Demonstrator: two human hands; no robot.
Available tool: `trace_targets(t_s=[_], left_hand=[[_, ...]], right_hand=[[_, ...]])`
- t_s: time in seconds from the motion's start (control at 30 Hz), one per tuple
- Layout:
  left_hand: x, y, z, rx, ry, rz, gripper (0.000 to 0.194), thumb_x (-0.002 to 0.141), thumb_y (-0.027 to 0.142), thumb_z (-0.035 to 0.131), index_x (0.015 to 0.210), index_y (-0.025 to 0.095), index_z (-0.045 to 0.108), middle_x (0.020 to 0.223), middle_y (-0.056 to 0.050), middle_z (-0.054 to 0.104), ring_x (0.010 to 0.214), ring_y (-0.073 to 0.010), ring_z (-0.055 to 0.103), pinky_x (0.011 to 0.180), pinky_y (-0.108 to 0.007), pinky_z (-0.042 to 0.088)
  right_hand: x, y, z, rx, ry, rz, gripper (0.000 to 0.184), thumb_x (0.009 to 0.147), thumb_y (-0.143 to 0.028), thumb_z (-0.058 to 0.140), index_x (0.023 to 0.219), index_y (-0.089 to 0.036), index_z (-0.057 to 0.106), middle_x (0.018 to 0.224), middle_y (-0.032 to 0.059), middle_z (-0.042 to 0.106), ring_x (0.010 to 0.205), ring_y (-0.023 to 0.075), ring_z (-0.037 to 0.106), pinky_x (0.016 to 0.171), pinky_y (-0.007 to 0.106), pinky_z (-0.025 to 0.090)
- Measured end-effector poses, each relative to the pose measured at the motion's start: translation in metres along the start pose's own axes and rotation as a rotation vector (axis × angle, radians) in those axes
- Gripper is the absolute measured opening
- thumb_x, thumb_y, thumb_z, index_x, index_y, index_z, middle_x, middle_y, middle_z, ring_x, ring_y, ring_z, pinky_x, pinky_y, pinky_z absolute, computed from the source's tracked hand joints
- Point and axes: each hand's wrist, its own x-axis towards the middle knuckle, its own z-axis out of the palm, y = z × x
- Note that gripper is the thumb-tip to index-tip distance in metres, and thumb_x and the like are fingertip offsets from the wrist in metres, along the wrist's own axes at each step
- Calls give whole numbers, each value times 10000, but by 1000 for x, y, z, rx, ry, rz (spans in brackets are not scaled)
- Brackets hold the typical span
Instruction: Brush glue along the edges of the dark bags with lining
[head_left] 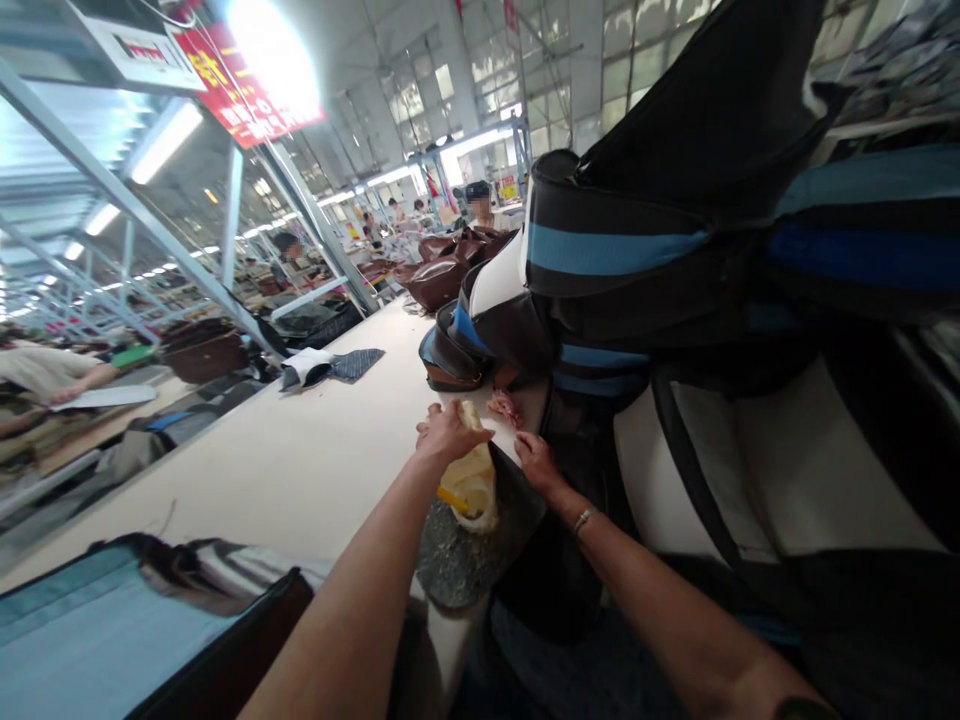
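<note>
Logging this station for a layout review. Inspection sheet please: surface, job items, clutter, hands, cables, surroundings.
Surface: pale tabletop, items along its edges.
Job items: cream container with a yellow stick in its opening, apparently on a dark grey slab.
Clutter: grey fabric pieces; pinkish bundle; black-and-blue bags stacked at right.
Hands: left hand on the container; right hand near the slab's edge, grip unclear.
Cables: thin white cord overhead, upper left.
Surroundings: red sign, overhead lights, brown bags farther off, a co-worker's hand at a pale sheet.
</note>
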Motion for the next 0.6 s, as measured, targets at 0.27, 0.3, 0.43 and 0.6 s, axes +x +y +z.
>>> trace_targets(t_s=[0.27,0.3,0.43,0.6], left_hand=[[-3,5,3,-80,84,106,805,600,573,755,1328,346,495,1384,-53,490,1185,-310,558,979,-372,464],[0,4,5,-86,87,115,786,610,569,752,1319,340,503,1384,-57,492,1180,-309,561,979,-372,463],[9,1,12,-92,83,111,748,645,546,741,1317,312,510,1396,-88,490,1167,-332,570,964,-403,466],[7,-6,15,-87,78,119,840,680,659,687,1406,316,436,1479,-115,420,1258,-376,506,1013,-451,431]], right_hand=[[-19,14,6,-191,53,-78,407,835,-187,609,1239,-135,610,1173,114,624,1097,246,588,993,410,449],[-19,14,7,-205,53,-84,420,827,-187,595,1245,-141,615,1181,120,624,1105,254,588,997,400,445],[-22,10,8,-246,54,-108,439,806,-188,563,1240,-181,628,1218,119,618,1142,270,574,1025,385,427],[-31,3,4,-272,75,-117,451,838,-203,501,1277,-168,596,1233,130,596,1152,255,573,1004,343,447]])
